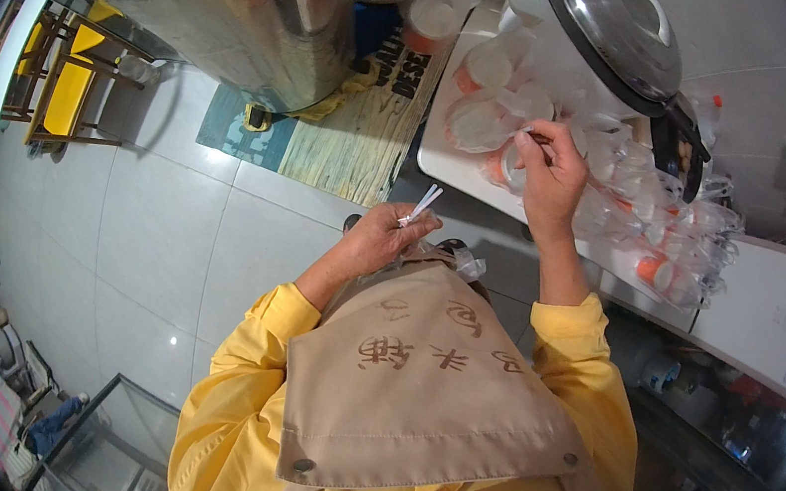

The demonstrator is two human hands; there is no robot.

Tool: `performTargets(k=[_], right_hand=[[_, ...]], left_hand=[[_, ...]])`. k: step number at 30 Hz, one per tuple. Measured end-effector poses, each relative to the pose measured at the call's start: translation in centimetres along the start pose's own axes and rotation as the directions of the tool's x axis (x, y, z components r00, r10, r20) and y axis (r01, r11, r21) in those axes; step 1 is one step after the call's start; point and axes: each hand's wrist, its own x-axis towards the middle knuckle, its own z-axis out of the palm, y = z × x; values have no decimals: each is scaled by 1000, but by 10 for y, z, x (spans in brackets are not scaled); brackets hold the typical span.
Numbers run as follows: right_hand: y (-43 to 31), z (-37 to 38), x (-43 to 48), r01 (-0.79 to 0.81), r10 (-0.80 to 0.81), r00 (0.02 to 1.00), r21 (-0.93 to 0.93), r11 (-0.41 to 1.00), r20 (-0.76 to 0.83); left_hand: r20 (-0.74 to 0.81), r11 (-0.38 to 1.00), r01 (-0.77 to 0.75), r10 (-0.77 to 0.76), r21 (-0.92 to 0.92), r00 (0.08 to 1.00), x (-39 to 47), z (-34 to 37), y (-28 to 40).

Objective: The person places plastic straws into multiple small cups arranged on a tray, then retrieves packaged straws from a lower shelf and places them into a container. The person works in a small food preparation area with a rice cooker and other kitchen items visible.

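My left hand grips a few thin white sticks, likely wrapped straws, together with some crumpled clear plastic. Over the white table's corner, my right hand is raised with thumb and forefinger pinched on the end of a thin white item, mostly hidden by the fingers. Just beyond it sits a lidded cup in a clear bag. Another orange-and-white cup is partly covered by the hand. More bagged cups crowd the table to the right.
A large steel container stands on a wood-patterned board at the left. A lidded pot occupies the back of the white table. Yellow chairs stand far left; a glass-sided case is at lower left.
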Motion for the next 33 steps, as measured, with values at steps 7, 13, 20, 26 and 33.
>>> performTargets(k=[7, 13, 20, 26, 33], right_hand=[[15, 9, -14, -11, 12, 1000, -36, 999, 24], [13, 14, -21, -55, 98, 989, -341, 939, 112], [-6, 14, -41, -482, 389, 792, 92, 871, 471], [-4, 26, -53, -498, 367, 764, 125, 858, 530], [-16, 34, -55, -489, 322, 780, 203, 848, 536]], left_hand=[[9, 1000, -4, 4, 22, 1000, 3, 2, 0], [10, 1000, -3, 3, -5, 1000, 7, 7, 8], [55, 998, 44, -46, 35, 997, 10, 8, 15], [76, 992, 69, -77, 103, 994, 11, 8, 14], [55, 999, 24, -26, 35, 998, 3, -2, 19]])
